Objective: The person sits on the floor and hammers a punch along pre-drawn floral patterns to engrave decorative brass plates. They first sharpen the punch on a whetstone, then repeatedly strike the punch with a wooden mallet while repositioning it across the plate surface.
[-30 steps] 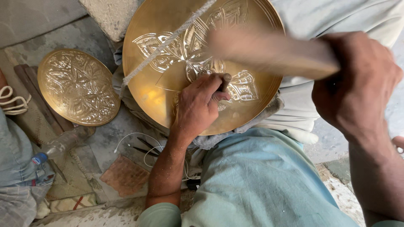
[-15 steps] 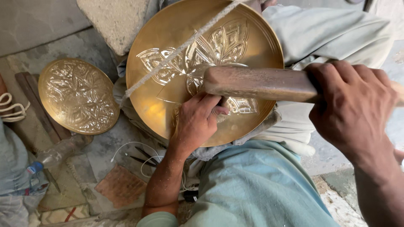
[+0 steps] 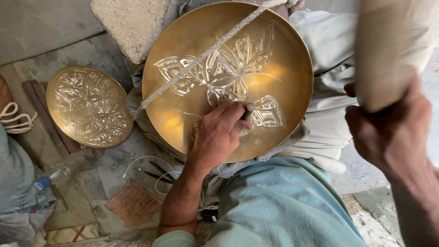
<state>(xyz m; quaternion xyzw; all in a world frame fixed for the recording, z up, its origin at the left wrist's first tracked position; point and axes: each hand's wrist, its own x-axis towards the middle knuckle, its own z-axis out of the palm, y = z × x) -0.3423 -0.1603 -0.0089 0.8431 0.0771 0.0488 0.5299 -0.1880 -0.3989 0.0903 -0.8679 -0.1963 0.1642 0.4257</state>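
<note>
Large brass dish (image 3: 279,68), shallow and polished, leaf-and-star pattern half engraved, propped on lap under left hand (image 3: 219,135). Left fingers (image 3: 231,112) pinched narrow around small chisel (image 3: 249,108), tip on metal just beside a leaf. Pale cord (image 3: 201,57) stretched across dish above fingers. Right hand (image 3: 393,132) wrapped tight on blurred wooden mallet (image 3: 388,50), raised well right of chisel. Finished embossed plate (image 3: 89,106) far left on rough concrete floor (image 3: 41,27).

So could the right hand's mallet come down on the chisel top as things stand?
Probably yes. The right hand holds the wooden mallet raised, nothing lies between it and the chisel, whose top shows above the left hand on the brass plate.
</note>
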